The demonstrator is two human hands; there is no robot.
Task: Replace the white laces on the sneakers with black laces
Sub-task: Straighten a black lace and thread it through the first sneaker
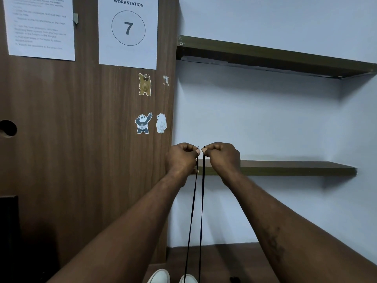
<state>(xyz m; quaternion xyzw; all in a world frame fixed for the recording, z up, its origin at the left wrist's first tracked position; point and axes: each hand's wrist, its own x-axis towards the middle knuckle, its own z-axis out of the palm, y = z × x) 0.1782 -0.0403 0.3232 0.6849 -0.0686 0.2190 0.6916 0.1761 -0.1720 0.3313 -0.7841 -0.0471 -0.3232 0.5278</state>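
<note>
While both tips [198, 147] are pinched up high, the black lace [192, 201] is held in two drawn strands above the sneakers [160, 276].

Against the wood panel [81, 160] and the lower shelf [295, 168], the left hand [181, 158] and the right hand [221, 158] are raised side by side, nearly touching, each with fingers curled and one lace end pinched between thumb and forefinger. Down at the bottom edge the two white shoes are only just seen. The strands are run down toward the right-hand one, though its eyelets are cut off from view. And the lace itself is judged thin, light and limp, stiff only at its hard ends. It is best taken just behind those ends, as is done now, with gentle tension applied so that slack and tangles are avoided.
</note>
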